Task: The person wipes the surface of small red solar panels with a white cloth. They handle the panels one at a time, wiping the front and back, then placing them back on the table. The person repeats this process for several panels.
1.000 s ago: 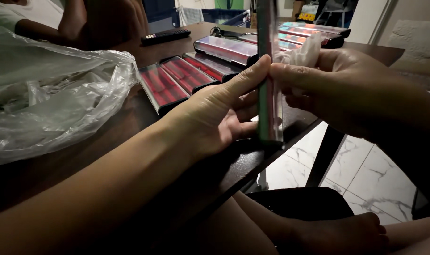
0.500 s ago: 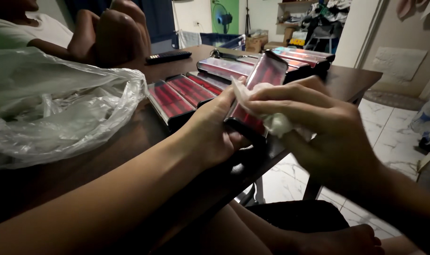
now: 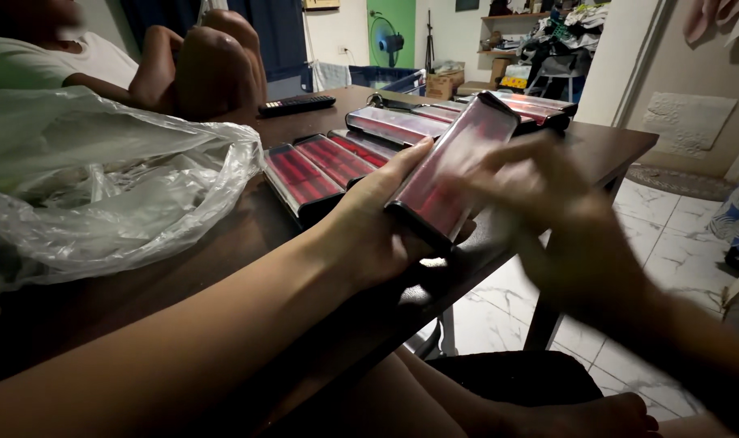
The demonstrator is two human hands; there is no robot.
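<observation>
One long, flat case with a clear lid, a black rim and red contents (image 3: 450, 166) is held tilted above the near edge of the dark wooden table (image 3: 248, 235), its far end raised. It is gripped from beneath and along its left edge by the left hand (image 3: 377, 223), the thumb laid up the side and the fingers closed under the lower end. The right hand (image 3: 548, 219) is blurred just to the right of the case, its fingers spread over the lid; whether anything is held in it cannot be told. Just left of the held case, several more flat red cases with black rims (image 3: 321, 166) are laid side by side on the table, and further cases (image 3: 394, 123) are stacked behind it. A crumpled clear plastic bag (image 3: 102, 186) is spread well to the left of the case. Beyond the case, a black remote control (image 3: 296, 104) is lying near another person's arms (image 3: 199, 61).
</observation>
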